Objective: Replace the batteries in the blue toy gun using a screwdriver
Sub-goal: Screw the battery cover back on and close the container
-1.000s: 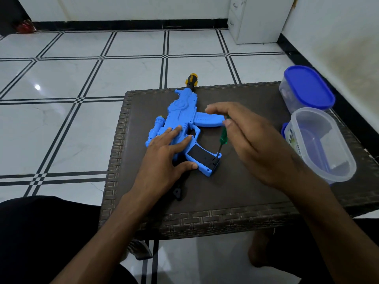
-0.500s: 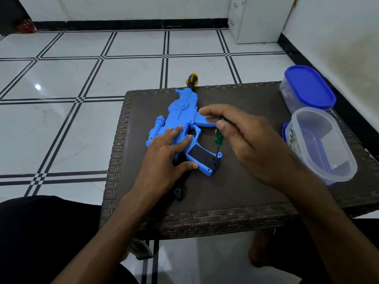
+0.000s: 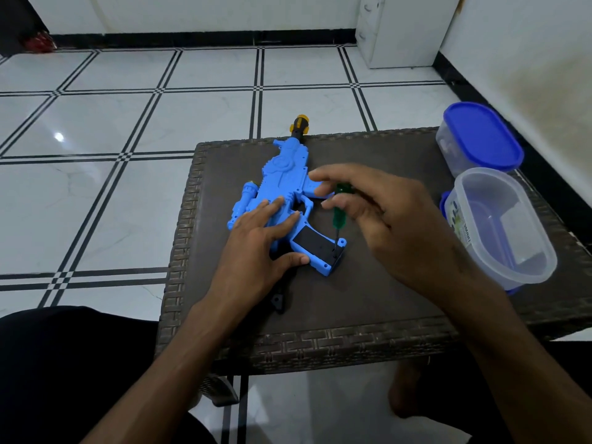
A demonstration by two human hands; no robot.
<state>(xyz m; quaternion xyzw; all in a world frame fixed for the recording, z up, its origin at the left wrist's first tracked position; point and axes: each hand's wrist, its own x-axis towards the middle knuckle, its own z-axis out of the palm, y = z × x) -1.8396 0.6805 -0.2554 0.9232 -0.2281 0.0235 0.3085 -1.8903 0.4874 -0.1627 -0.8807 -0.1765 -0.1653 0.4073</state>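
The blue toy gun [image 3: 282, 190] is being pressed flat on the tabletop [image 3: 368, 293] by the left hand [image 3: 256, 248], fingers straight. The screwdriver [image 3: 339, 210], pinched in the right hand [image 3: 381, 219], has been stood more upright on the grip's black cover [image 3: 315, 243], so unscrewing is probably being done.

L hand [image 3: 256, 248] flat on blue plastic toy gun [image 3: 282, 184] on dark woven table [image 3: 368, 344]; R hand [image 3: 390, 219] pinches green-handled screwdriver [image 3: 339, 213], tip at black grip panel. Clear tubs far right.
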